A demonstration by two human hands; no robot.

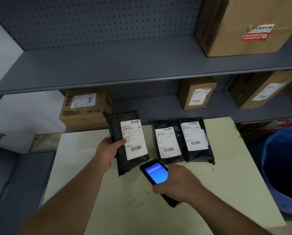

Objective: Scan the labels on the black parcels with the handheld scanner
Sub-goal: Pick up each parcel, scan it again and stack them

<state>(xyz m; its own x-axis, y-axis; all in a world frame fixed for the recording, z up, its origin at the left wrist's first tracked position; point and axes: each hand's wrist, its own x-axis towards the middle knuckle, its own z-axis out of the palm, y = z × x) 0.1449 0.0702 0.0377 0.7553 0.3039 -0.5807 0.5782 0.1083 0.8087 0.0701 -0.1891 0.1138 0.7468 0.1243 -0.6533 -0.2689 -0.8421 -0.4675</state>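
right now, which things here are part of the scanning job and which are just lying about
Job:
held black parcel, in left hand
two black parcels on table
handheld scanner, in right hand

Lying about:
cardboard boxes on shelves
blue bin

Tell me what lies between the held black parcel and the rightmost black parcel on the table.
In the head view, one more black parcel lies flat between the held parcel and the rightmost parcel, label up, touching the rightmost one.
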